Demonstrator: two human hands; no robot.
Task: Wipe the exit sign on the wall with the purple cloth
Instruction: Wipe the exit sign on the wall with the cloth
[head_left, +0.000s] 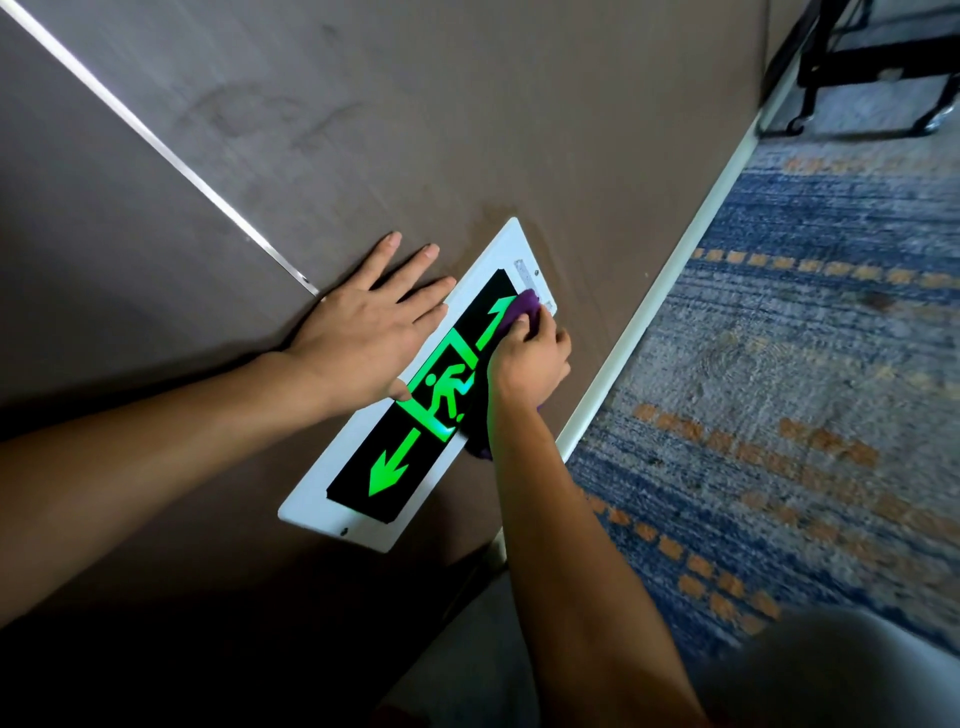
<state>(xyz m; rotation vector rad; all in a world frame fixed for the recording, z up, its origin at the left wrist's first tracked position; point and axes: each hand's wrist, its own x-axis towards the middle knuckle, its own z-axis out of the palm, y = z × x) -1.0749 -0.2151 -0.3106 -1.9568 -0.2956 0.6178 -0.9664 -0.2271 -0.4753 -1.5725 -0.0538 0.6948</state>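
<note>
The exit sign is a white plate with a black panel, a green running figure and two green arrows, mounted low on a brown wall. My right hand is closed on the purple cloth and presses it against the sign's upper right part, next to the upper arrow. More of the cloth hangs out below my wrist. My left hand lies flat on the wall with fingers spread, its thumb touching the sign's left edge.
A white baseboard runs along the wall's foot. A blue carpet with orange dashes covers the floor at right. A black wheeled frame stands at the top right. A thin metal strip crosses the wall.
</note>
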